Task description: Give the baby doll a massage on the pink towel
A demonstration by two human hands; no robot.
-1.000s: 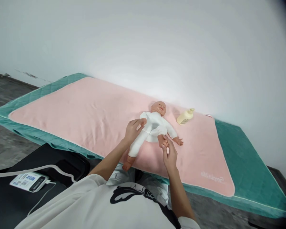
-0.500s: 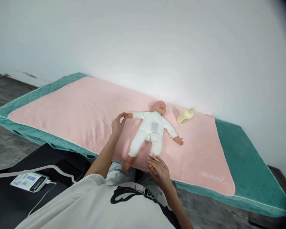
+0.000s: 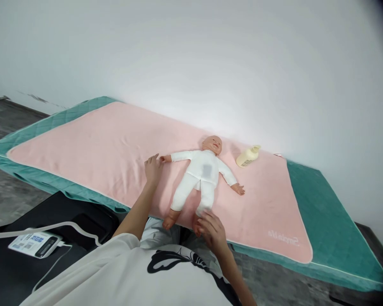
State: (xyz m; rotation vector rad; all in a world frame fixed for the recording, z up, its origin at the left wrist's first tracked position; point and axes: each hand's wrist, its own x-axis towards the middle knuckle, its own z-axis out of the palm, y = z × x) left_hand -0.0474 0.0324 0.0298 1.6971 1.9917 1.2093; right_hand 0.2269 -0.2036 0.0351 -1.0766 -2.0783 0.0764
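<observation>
A baby doll (image 3: 206, 168) in a white suit lies face up on a pink mat (image 3: 92, 140), its arms spread and its bare feet toward me. My left hand (image 3: 153, 170) rests on the mat just beside the doll's hand at the left, fingers loosely apart and holding nothing. At the doll's foot on the right is my right hand (image 3: 213, 229), with its fingers stretched out over the side of that foot; my thumb is hidden. The doll's other foot hangs near the mat's front edge.
A pale yellow pump bottle (image 3: 248, 156) lies tilted on the mat right of the doll's head. Under the mat is a green padded bed (image 3: 325, 212) against a white wall. At lower left, a white power bank (image 3: 35, 243) with a cable sits on a black surface.
My left hand has let go of the doll's hand and moved slightly left; the doll's arm now stretches further out. My right hand has shifted a little lower at the foot.
</observation>
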